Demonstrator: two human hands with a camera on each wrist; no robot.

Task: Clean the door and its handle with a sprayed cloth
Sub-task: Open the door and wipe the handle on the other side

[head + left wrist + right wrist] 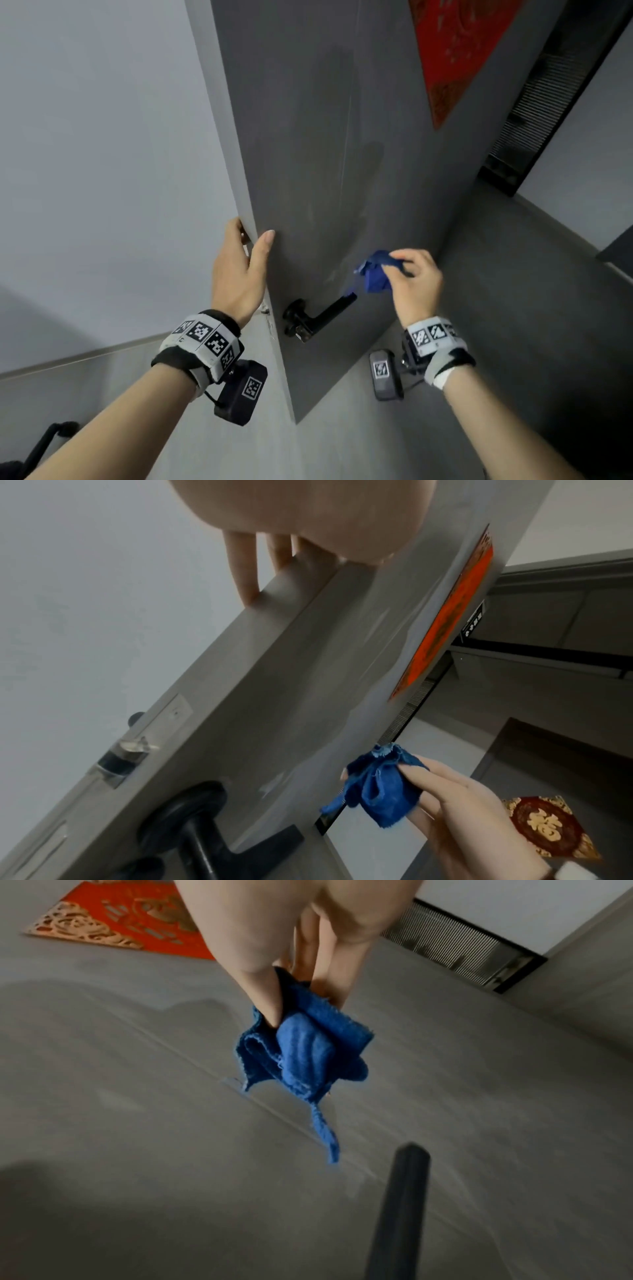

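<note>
My left hand (239, 270) grasps the free edge of the grey door (329, 144), thumb flat on the front face and fingers (244, 569) wrapped round the edge to the far side. My right hand (416, 284) pinches a bunched blue cloth (373, 272) between thumb and fingertips, just off the door face; whether the cloth touches the panel I cannot tell. A loose tail of it hangs at about 7 o'clock from that hand, down to the tip of the black lever handle (320, 317). The handle sits at 5 o'clock from my left hand, its round rose near the door edge. Damp, darker patches show on the door above both hands. A red paper decoration (455, 51) is stuck at 1 o'clock, high on the door.
</note>
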